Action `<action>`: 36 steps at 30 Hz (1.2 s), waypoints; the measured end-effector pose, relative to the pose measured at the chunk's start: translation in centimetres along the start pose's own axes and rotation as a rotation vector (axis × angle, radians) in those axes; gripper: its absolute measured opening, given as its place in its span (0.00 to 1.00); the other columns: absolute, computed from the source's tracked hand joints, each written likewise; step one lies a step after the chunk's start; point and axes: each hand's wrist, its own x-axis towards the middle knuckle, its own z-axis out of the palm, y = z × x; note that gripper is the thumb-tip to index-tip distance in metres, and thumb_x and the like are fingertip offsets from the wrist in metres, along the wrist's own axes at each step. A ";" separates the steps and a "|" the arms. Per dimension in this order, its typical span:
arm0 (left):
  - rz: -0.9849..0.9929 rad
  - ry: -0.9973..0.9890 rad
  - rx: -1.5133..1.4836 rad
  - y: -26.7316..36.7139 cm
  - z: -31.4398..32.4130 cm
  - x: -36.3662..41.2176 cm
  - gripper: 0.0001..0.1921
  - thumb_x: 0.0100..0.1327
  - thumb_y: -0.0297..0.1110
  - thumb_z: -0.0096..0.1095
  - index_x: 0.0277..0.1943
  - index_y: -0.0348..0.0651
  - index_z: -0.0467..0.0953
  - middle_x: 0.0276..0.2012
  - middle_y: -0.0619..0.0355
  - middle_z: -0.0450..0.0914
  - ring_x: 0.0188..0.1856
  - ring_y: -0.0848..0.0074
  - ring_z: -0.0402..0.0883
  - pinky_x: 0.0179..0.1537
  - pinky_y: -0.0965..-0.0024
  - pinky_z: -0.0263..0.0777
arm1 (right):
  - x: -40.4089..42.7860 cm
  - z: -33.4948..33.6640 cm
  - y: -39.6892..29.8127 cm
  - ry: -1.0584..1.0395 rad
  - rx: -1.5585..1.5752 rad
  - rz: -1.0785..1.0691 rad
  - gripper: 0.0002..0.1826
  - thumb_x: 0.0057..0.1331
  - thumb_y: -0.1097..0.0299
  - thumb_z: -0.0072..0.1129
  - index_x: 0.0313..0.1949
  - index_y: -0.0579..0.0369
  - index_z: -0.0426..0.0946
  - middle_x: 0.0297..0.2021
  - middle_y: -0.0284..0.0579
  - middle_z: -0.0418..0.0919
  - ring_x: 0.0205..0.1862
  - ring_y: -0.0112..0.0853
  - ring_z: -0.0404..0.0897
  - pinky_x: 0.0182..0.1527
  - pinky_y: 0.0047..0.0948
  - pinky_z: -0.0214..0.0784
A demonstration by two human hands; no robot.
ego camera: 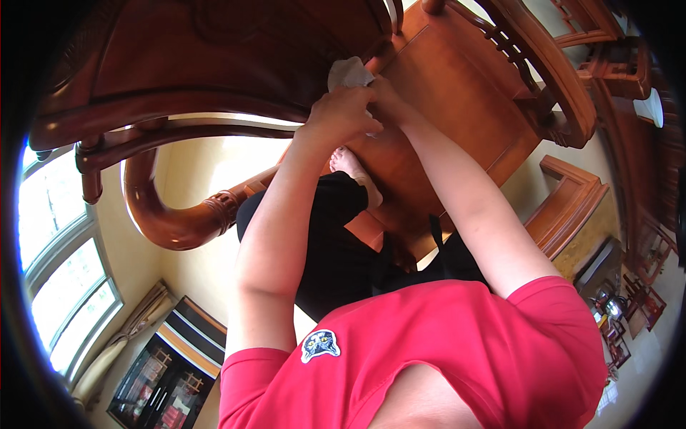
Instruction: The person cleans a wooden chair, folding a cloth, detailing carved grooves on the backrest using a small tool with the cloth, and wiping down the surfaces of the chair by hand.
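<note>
My left hand (343, 113) is bent round a crumpled white cloth or tissue (349, 73), with a white end showing by its thumb. The cloth lies against the dark, carved wooden backrest (225, 59) of a large chair or bench. My right hand (383, 95) meets the cloth's right edge; its fingers are partly hidden behind my left hand. Below both hands spreads the seat's flat reddish-brown wooden panel (455, 91). A bare foot (348, 163) rests on the seat, under my left wrist.
A thick curved wooden armrest (171, 228) juts out on the left. On the right stand another curved armrest (576, 102) and a lower wooden furniture piece (568, 206). Windows (69, 300), a curtain (120, 343) and a glass-fronted cabinet (161, 381) are at lower left. A metal kettle (613, 305) sits far right.
</note>
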 end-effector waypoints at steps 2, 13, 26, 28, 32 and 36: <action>0.022 -0.020 -0.003 0.2 0.3 0.4 0.32 0.45 0.46 0.73 0.55 0.46 0.78 0.47 0.43 0.81 0.51 0.54 0.80 0.53 0.58 0.72 | -0.2 -0.5 1.3 -0.102 0.363 0.083 0.17 0.61 0.63 0.56 0.45 0.63 0.79 0.43 0.58 0.82 0.46 0.48 0.83 0.42 0.41 0.75; 0.056 -0.001 0.035 -0.5 0.8 -0.3 0.30 0.45 0.46 0.72 0.53 0.46 0.77 0.44 0.42 0.81 0.52 0.51 0.78 0.54 0.55 0.70 | -1.9 5.5 1.9 0.207 0.491 -0.213 0.12 0.62 0.64 0.57 0.41 0.57 0.80 0.36 0.44 0.84 0.41 0.29 0.82 0.41 0.33 0.73; 0.189 0.077 0.044 1.3 1.1 1.2 0.25 0.47 0.43 0.71 0.51 0.49 0.78 0.40 0.48 0.83 0.46 0.55 0.82 0.49 0.56 0.73 | 0.0 5.5 5.4 0.335 -0.333 -0.253 0.21 0.56 0.55 0.65 0.46 0.51 0.75 0.42 0.41 0.79 0.46 0.32 0.81 0.43 0.35 0.72; 0.174 0.064 0.052 1.2 1.2 1.2 0.25 0.46 0.43 0.71 0.50 0.49 0.78 0.38 0.49 0.83 0.46 0.55 0.82 0.49 0.56 0.73 | 0.2 6.5 4.5 0.331 -0.128 -0.245 0.21 0.55 0.55 0.66 0.45 0.50 0.75 0.42 0.41 0.79 0.46 0.34 0.81 0.43 0.36 0.73; 0.035 0.046 0.026 -2.5 1.7 -0.9 0.24 0.46 0.43 0.71 0.49 0.49 0.79 0.38 0.49 0.83 0.46 0.54 0.81 0.49 0.56 0.73 | -3.8 7.0 -1.3 0.080 -0.385 -0.013 0.16 0.57 0.57 0.64 0.39 0.53 0.78 0.36 0.41 0.82 0.41 0.35 0.83 0.41 0.37 0.74; 0.109 0.051 0.062 -0.2 1.5 0.4 0.23 0.47 0.43 0.70 0.47 0.48 0.79 0.37 0.48 0.83 0.46 0.54 0.81 0.49 0.55 0.72 | -1.6 3.9 1.2 0.215 -0.042 -0.186 0.15 0.59 0.56 0.63 0.36 0.55 0.79 0.34 0.45 0.84 0.37 0.37 0.84 0.38 0.35 0.75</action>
